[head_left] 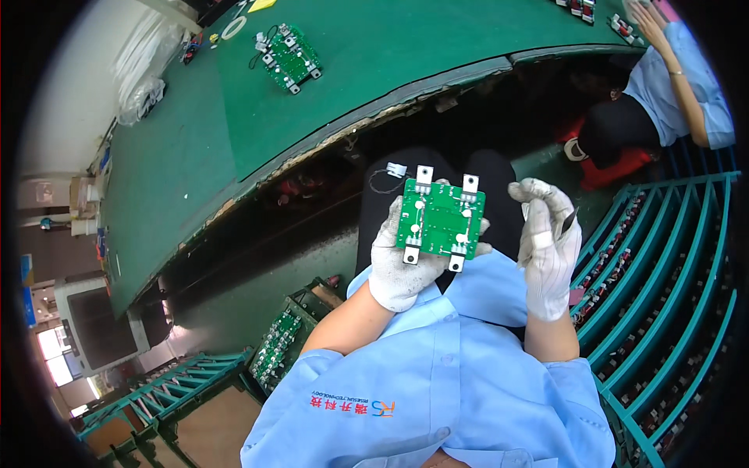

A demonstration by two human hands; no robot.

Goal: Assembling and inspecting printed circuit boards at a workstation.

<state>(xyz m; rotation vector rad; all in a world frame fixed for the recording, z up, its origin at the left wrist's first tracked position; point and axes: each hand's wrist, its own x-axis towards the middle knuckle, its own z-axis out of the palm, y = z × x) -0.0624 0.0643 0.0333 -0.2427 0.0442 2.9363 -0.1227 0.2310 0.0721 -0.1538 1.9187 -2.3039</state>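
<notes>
A green circuit board (441, 218) with metal tabs along two edges lies across my gloved left hand (399, 274), whose fingers hold it from beneath and at the sides. From its upper left corner hangs a thin dark wire with a white connector (396, 169). To the right of the board, apart from it, is my gloved right hand (548, 261), raised with curled fingers. A small dark, pointed thing (569, 221) shows by those fingers; what it is I cannot make out.
Another board (289, 58) lies on the green table (179, 179), beyond its chipped front edge. Several boards sit in a low crate (278, 343) at lower left. A teal rack (663, 257) with rows of parts stands at right. A co-worker (671, 86) sits at upper right.
</notes>
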